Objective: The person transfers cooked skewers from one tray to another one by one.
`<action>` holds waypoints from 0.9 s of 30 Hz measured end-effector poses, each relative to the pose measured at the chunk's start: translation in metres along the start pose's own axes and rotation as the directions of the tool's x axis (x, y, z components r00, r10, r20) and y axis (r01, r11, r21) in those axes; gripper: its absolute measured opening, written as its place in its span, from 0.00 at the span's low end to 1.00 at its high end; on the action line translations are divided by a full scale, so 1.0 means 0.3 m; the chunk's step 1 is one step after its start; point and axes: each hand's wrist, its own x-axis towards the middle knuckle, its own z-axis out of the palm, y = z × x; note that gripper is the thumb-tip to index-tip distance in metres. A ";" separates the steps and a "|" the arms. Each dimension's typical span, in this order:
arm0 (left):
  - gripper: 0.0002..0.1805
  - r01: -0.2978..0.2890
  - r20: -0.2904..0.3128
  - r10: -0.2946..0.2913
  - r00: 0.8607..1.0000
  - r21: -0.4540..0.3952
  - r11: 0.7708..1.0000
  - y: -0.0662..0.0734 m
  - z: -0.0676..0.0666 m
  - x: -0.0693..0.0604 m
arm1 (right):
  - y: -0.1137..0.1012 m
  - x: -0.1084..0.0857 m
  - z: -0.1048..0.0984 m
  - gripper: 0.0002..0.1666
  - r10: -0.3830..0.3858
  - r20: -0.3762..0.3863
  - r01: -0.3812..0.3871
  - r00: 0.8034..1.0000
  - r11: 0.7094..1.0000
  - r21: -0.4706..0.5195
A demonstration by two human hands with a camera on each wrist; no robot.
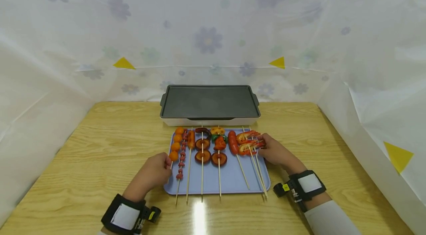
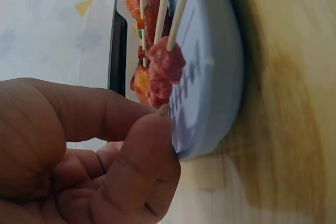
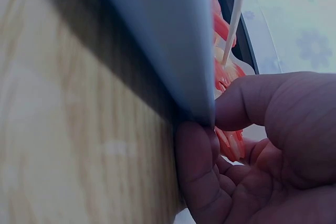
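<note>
A blue tray (image 1: pixel 229 181) on the table carries several skewers lying side by side. At its left edge, my left hand (image 1: pixel 154 171) pinches the stick of the orange-ball skewer (image 1: pixel 176 147). The stick's end (image 2: pixel 163 109) shows between thumb and forefinger in the left wrist view. Beside it lies a skewer of small red meat pieces (image 1: pixel 181 164). My right hand (image 1: pixel 277 150) grips the tray's right rim (image 3: pixel 194 51), thumb above and fingers below, near the shrimp skewers (image 1: pixel 247 149). A red sausage skewer (image 1: pixel 233 142) lies left of the shrimp.
A dark flat griddle (image 1: pixel 209 102) on a white base stands directly behind the tray. Mid-tray lie a small brown sausage skewer (image 1: pixel 191 139), a mushroom skewer (image 1: pixel 202 156) and a mixed vegetable skewer (image 1: pixel 219 144). White flowered sheeting (image 1: pixel 206 13) encloses the wooden table (image 1: pixel 83 176).
</note>
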 end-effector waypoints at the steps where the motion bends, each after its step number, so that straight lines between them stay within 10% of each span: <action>1: 0.04 0.007 0.001 -0.007 1.000 0.001 1.000 0.000 0.001 0.002 | 0.002 0.000 0.000 0.28 -0.002 0.001 0.002 1.000 1.000 -0.003; 27: 0.05 0.035 -0.021 -0.035 0.999 0.009 0.999 0.011 0.004 0.001 | 0.010 0.006 -0.001 0.29 0.008 -0.013 -0.008 1.000 0.999 -0.039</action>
